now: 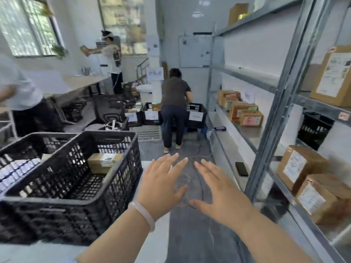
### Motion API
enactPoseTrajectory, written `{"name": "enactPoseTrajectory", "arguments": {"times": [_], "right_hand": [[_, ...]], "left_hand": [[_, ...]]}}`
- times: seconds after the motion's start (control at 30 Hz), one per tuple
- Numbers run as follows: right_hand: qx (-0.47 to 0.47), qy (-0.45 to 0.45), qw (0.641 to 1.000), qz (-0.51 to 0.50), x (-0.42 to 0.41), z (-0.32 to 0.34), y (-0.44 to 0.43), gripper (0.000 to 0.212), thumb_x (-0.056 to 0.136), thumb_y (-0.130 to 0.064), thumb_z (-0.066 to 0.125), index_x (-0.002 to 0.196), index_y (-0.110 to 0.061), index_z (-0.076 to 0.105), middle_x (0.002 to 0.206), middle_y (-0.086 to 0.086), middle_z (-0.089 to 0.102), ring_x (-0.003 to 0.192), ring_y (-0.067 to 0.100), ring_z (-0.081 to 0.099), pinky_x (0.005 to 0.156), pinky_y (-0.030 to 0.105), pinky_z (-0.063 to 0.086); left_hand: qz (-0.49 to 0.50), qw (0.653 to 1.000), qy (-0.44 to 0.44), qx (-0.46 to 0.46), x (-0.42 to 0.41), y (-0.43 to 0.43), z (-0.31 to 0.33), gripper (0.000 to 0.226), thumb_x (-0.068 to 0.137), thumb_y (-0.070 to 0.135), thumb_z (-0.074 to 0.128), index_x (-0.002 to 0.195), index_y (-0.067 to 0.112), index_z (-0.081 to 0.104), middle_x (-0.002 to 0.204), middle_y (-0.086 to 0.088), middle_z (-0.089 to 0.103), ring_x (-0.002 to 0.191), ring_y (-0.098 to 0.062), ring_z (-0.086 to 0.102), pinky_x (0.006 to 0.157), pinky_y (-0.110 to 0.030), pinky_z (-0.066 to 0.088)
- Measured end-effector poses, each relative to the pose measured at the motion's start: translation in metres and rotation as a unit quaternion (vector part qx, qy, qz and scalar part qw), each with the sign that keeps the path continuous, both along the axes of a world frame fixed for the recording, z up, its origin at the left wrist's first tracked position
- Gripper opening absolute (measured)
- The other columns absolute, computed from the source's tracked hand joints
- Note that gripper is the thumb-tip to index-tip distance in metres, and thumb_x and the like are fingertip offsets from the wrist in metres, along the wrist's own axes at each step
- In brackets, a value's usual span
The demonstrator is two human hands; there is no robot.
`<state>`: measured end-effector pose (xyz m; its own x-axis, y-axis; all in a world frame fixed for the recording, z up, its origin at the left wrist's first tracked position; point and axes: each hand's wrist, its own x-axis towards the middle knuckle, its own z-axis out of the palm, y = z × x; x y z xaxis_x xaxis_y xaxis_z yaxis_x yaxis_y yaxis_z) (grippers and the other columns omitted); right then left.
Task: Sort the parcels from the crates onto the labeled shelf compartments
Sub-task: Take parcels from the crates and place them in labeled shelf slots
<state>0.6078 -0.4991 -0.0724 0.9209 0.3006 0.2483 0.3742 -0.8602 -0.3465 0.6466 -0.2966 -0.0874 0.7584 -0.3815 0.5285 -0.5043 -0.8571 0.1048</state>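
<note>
Two hands, mine, both empty with fingers spread flat: my left hand just beside the near black crate, my right hand near the metal shelf, grey floor below them. One brown parcel lies inside that crate, with a second crate of blurred white-labelled contents just beside it, both on a white table; more shelved parcels fill the compartments at right, and a dark phone lies on the low ledge. Down the aisle a person bends over further crates, partly hiding them; shelf labels are too blurred to read, and the rightmost boxes are cut off at the edge.
</note>
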Motion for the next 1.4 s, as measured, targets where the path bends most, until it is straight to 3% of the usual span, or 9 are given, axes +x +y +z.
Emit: {"name": "enactPoseTrajectory", "arguments": {"times": [0.3,0.63,0.9,1.03,1.23,1.4], "right_hand": [[0.039,0.030,0.992,0.117,0.031,-0.014,0.203,0.091,0.084,-0.064,0.058,0.151,-0.045,0.000,0.160,-0.021,-0.003,0.144,-0.004,-0.007,0.114,0.019,0.002],[0.075,0.064,0.985,0.139,0.052,-0.033,0.409,0.084,0.086,-0.063,0.055,0.152,-0.045,0.005,0.159,-0.024,0.003,0.145,-0.005,-0.002,0.120,0.027,0.012],[0.057,0.098,0.980,0.161,0.090,-0.048,0.482,0.078,0.091,-0.058,0.051,0.151,-0.046,0.004,0.159,-0.024,0.005,0.146,-0.003,0.000,0.119,0.025,0.010],[0.059,0.099,0.975,0.191,0.123,-0.052,0.517,0.075,0.092,-0.057,0.050,0.153,-0.043,0.007,0.159,-0.023,0.008,0.145,-0.003,0.002,0.116,0.021,0.009],[0.044,0.118,0.963,0.239,0.173,-0.058,0.565,0.073,0.093,-0.055,0.050,0.153,-0.038,0.012,0.159,-0.017,0.014,0.146,0.003,0.010,0.116,0.022,0.013],[0.017,0.144,0.953,0.266,0.203,-0.064,0.611,0.075,0.093,-0.053,0.052,0.154,-0.036,0.013,0.160,-0.014,0.015,0.147,0.005,0.010,0.117,0.024,0.013]], "left_hand": [[0.140,0.989,0.044,0.005,-0.028,0.216,-0.020,0.066,0.083,0.059,0.050,0.144,0.034,0.045,0.148,0.006,0.049,0.138,-0.021,0.045,0.106,-0.052,0.045],[0.198,0.975,0.097,-0.010,-0.025,0.418,-0.037,0.066,0.085,0.062,0.044,0.146,0.035,0.044,0.148,0.007,0.049,0.138,-0.019,0.045,0.110,-0.044,0.042],[0.245,0.954,0.162,-0.056,-0.002,0.488,-0.070,0.071,0.085,0.065,0.035,0.150,0.037,0.038,0.152,0.009,0.043,0.142,-0.017,0.038,0.114,-0.042,0.039],[0.283,0.940,0.175,-0.068,0.018,0.516,-0.077,0.063,0.088,0.057,0.052,0.147,0.034,0.044,0.147,0.008,0.048,0.138,-0.018,0.044,0.112,-0.041,0.041],[0.326,0.917,0.218,-0.078,0.058,0.562,-0.077,0.065,0.095,0.047,0.057,0.153,0.034,0.031,0.157,0.011,0.031,0.146,-0.012,0.026,0.119,-0.026,0.020],[0.358,0.887,0.261,-0.128,0.082,0.610,-0.085,0.069,0.092,0.046,0.062,0.153,0.030,0.033,0.156,0.004,0.036,0.143,-0.017,0.033,0.120,-0.034,0.029]]}}
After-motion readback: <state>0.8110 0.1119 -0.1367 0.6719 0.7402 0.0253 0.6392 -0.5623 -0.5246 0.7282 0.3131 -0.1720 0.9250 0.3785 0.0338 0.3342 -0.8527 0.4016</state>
